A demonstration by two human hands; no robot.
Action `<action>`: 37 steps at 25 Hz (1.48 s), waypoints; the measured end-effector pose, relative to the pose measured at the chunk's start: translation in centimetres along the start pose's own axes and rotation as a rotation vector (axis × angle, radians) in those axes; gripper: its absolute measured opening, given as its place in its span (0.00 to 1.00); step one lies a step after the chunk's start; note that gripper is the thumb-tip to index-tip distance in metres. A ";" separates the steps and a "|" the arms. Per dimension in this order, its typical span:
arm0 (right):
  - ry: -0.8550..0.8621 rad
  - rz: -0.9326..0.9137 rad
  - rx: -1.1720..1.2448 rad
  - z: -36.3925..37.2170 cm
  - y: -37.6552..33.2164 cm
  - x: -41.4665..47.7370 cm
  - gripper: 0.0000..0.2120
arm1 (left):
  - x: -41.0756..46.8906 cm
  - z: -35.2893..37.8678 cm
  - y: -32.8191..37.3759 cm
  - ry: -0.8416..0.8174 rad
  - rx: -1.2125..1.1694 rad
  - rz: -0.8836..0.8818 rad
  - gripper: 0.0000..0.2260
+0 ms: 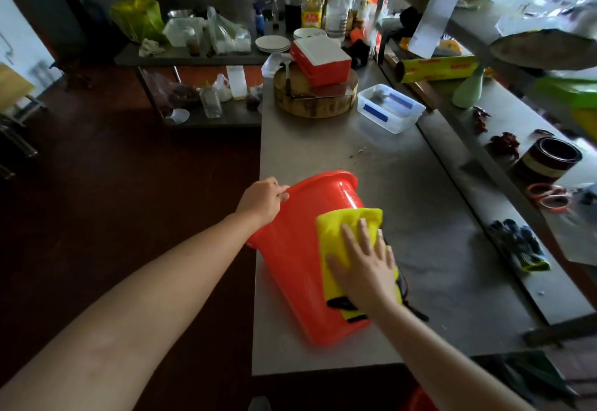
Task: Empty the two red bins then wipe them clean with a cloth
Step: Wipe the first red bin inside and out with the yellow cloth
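Observation:
A red bin (297, 249) lies tilted on its side on the steel table (420, 216), its mouth facing away from me. My left hand (263, 199) grips the bin's rim at the left. My right hand (366, 265) presses flat on a yellow cloth (336, 233) with black trim, spread over the bin's outer wall. A bit of red (418, 402) shows at the bottom edge below the table; I cannot tell whether it is the other bin.
Beyond the bin stand a round wooden chopping block (316, 100) with red-and-white boxes (319, 60) on it and a clear plastic tub (389, 108). A raised shelf (504, 165) on the right holds a tin, dried chillies and dark gloves. Bottles and plates crowd the far counter.

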State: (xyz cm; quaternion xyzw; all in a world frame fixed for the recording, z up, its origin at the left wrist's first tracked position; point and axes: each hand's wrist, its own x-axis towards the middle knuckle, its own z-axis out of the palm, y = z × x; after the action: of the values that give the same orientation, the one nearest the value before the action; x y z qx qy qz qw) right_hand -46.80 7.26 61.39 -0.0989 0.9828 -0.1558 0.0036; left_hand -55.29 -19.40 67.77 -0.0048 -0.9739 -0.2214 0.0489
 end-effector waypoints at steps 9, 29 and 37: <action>0.085 -0.523 -0.242 1.2 -0.7 -2.7 0.29 | -0.7 0.0 -1.0 0.014 -0.077 0.019 0.11; 0.085 -0.405 -0.297 2.9 0.1 -6.1 0.30 | 0.4 0.2 0.1 -0.046 -0.079 -0.004 0.12; 0.017 -0.210 -0.251 0.6 -7.7 5.2 0.33 | 1.0 -0.8 -0.9 -0.143 -0.168 0.000 0.14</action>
State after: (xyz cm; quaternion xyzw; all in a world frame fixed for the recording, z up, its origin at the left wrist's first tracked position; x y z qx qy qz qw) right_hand -50.42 -1.09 63.33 -0.1995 0.9788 -0.0322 -0.0335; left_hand -56.26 -20.55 68.15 -0.0247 -0.9529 -0.3014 -0.0211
